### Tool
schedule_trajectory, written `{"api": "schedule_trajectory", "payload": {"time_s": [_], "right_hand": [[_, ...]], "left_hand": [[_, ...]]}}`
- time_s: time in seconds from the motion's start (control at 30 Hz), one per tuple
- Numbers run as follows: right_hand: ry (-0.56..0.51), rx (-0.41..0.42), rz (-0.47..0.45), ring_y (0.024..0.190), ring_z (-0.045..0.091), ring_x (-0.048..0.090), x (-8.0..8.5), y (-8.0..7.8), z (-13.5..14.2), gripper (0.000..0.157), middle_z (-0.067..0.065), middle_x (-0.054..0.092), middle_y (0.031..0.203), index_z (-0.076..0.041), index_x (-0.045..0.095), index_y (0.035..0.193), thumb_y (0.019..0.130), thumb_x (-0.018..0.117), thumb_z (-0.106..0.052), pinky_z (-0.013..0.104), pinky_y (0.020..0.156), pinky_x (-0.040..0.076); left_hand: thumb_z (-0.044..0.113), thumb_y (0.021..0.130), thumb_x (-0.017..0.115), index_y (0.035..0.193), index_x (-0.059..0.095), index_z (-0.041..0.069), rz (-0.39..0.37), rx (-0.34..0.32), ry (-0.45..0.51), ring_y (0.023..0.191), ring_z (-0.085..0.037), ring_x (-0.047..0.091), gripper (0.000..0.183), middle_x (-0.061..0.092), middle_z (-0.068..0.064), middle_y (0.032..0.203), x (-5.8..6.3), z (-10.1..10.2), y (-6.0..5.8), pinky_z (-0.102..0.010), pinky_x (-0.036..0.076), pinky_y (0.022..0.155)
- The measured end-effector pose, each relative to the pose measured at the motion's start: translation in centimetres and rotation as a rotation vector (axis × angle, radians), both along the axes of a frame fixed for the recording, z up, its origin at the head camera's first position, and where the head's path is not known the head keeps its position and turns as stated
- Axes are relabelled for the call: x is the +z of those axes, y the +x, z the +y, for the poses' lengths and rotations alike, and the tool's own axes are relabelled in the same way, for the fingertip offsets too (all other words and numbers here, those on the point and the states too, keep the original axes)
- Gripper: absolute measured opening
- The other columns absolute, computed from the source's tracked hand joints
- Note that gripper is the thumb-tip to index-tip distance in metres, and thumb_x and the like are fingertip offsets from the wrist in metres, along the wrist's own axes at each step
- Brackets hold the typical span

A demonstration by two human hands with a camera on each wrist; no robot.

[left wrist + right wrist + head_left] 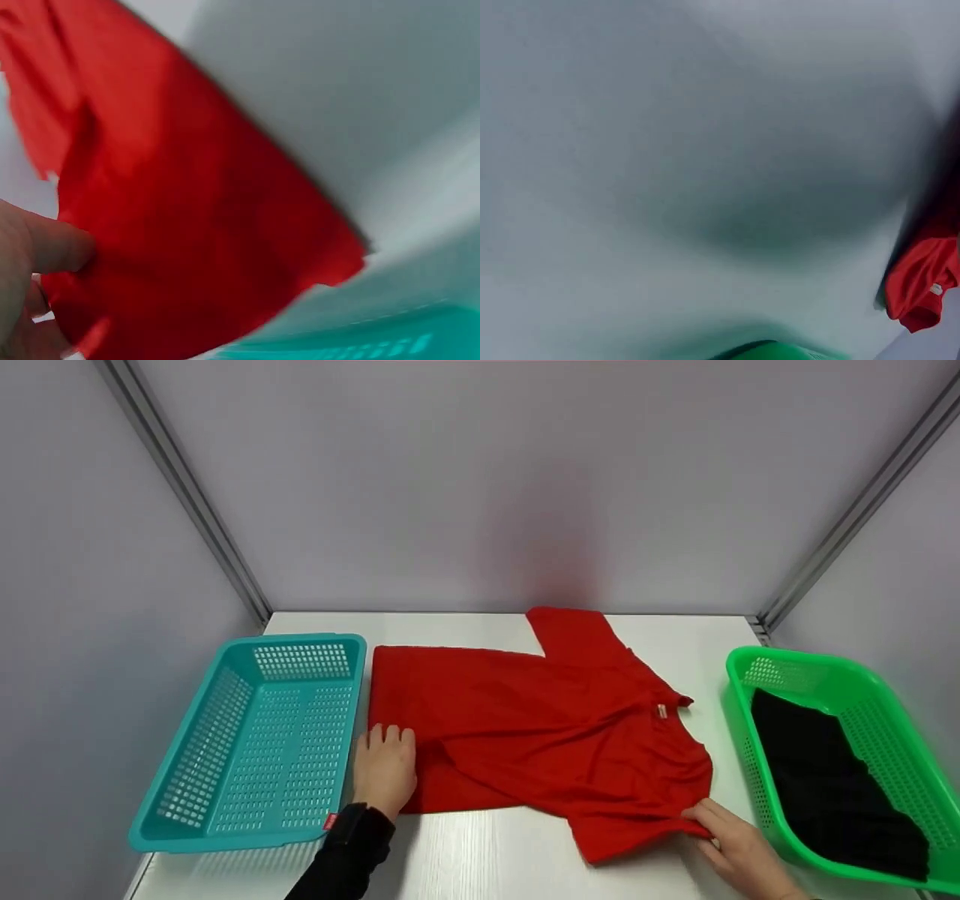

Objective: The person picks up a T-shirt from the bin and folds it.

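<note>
A red T-shirt (487, 690) lies sideways on the white table, its hem toward the left and its neckline with a small pale label toward the right. My left hand (386, 769) grips the hem edge; in the left wrist view its thumb and fingers pinch the red cloth (180, 225). At the shoulder by the near sleeve, my right hand (731, 840) pinches the fabric. Creases run across the shirt's near half. The far sleeve (570, 634) reaches the table's back edge. Only part of the shirt (922, 289) shows in the right wrist view.
To the left stands a teal plastic basket (251, 846) with nothing in it. A green basket (847, 664) at the right holds folded black cloth (832, 795). Grey-white panels (450, 487) enclose the table (480, 847) at the back and sides.
</note>
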State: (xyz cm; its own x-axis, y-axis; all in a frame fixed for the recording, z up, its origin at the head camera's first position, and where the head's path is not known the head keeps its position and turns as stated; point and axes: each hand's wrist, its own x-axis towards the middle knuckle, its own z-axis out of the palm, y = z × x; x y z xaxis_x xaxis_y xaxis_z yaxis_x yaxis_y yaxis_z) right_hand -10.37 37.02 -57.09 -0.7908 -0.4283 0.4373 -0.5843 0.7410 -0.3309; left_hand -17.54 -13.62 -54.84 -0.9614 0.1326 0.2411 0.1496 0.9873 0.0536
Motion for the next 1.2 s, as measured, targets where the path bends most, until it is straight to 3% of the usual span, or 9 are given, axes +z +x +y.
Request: {"api": "schedule_trajectory", "payload": {"time_s": [0.13, 0.27, 0.37, 0.47, 0.57, 0.7, 0.83, 0.97, 1.2], "right_hand": [[-0.206, -0.078, -0.459, 0.07, 0.002, 0.051, 2.1, -0.2, 0.1, 0.015, -0.012, 0.052, 0.076, -0.017, 0.066, 0.087, 0.101, 0.067, -0.01, 0.02, 0.061, 0.041], [-0.358, -0.176, -0.971, 0.071, 0.008, 0.047, 3.8, -0.5, 1.2, 0.039, -0.007, 0.048, 0.073, -0.006, 0.067, 0.084, 0.109, 0.054, -0.033, 0.026, 0.063, 0.034], [-0.439, -0.07, -1.176, 0.073, 0.008, 0.051, 4.1, -0.7, 2.4, 0.036, -0.008, 0.057, 0.075, -0.004, 0.068, 0.086, 0.109, 0.054, -0.027, 0.025, 0.066, 0.037], [-0.5, 0.124, -1.205, 0.073, 0.005, 0.055, 3.4, -0.5, 3.1, 0.022, -0.008, 0.059, 0.076, 0.004, 0.058, 0.093, 0.107, 0.054, -0.013, 0.022, 0.068, 0.042], [-0.462, 0.172, -1.113, 0.066, 0.003, 0.053, 2.2, 0.0, 3.1, 0.015, -0.008, 0.053, 0.075, 0.007, 0.046, 0.106, 0.105, 0.056, -0.004, 0.021, 0.061, 0.044], [-0.232, -0.111, -0.91, 0.051, 0.006, 0.047, 0.6, 0.9, 2.4, 0.022, -0.007, 0.045, 0.062, 0.001, 0.051, 0.118, 0.1, 0.063, -0.005, 0.024, 0.05, 0.041], [-0.279, -0.355, -0.965, 0.049, 0.018, 0.056, 0.3, 1.0, 1.8, 0.038, 0.003, 0.057, 0.057, 0.004, 0.056, 0.138, 0.103, 0.059, -0.01, 0.031, 0.051, 0.05], [-0.443, -0.401, -1.069, 0.061, 0.023, 0.067, 1.0, 0.4, 2.0, 0.045, 0.011, 0.07, 0.069, 0.006, 0.053, 0.145, 0.107, 0.056, -0.018, 0.035, 0.058, 0.055], [-0.742, -0.398, -1.197, 0.069, 0.019, 0.072, 2.2, -0.7, 3.4, 0.032, 0.01, 0.076, 0.082, -0.01, 0.071, 0.134, 0.105, 0.062, -0.021, 0.032, 0.063, 0.055]], "left_hand": [[0.006, 0.079, 0.087, 0.108, 0.06, 0.003, 0.024, -0.033, 0.048, 0.084, -0.036, 0.067, 0.04, 0.069, -0.017, 0.094, 1.8, 0.3, 1.4, -0.048, 0.06, 0.075], [0.0, 0.076, 0.087, 0.105, 0.058, 0.005, 0.05, -0.068, 0.105, 0.077, -0.032, 0.064, 0.042, 0.067, -0.014, 0.089, 3.4, -0.2, 3.0, -0.041, 0.059, 0.065], [-0.007, 0.075, 0.084, 0.095, 0.055, 0.009, 0.058, -0.114, 0.137, 0.072, -0.029, 0.061, 0.038, 0.062, -0.009, 0.082, 4.3, -0.9, 4.5, -0.037, 0.053, 0.057], [-0.012, 0.074, 0.079, 0.087, 0.053, 0.012, 0.032, -0.164, 0.14, 0.068, -0.027, 0.059, 0.037, 0.058, -0.005, 0.077, 4.9, -1.8, 6.0, -0.036, 0.048, 0.053], [-0.011, 0.075, 0.078, 0.083, 0.052, 0.014, -0.024, -0.202, 0.118, 0.066, -0.025, 0.059, 0.036, 0.056, -0.003, 0.073, 5.0, -2.6, 7.4, -0.035, 0.045, 0.051], [-0.006, 0.077, 0.081, 0.081, 0.054, 0.015, -0.072, -0.216, 0.096, 0.064, -0.022, 0.057, 0.034, 0.053, 0.0, 0.071, 4.6, -3.2, 8.3, -0.033, 0.044, 0.049], [-0.007, 0.076, 0.082, 0.081, 0.056, 0.014, -0.044, -0.2, 0.099, 0.065, -0.022, 0.057, 0.034, 0.054, -0.001, 0.072, 4.4, -3.3, 8.3, -0.033, 0.045, 0.049], [-0.009, 0.075, 0.081, 0.082, 0.056, 0.013, -0.031, -0.191, 0.103, 0.066, -0.024, 0.059, 0.034, 0.056, -0.003, 0.073, 4.5, -3.2, 8.0, -0.035, 0.047, 0.051], [-0.011, 0.074, 0.08, 0.083, 0.057, 0.013, -0.016, -0.19, 0.119, 0.065, -0.024, 0.059, 0.034, 0.058, -0.004, 0.073, 4.7, -3.3, 7.9, -0.035, 0.047, 0.051]]}}
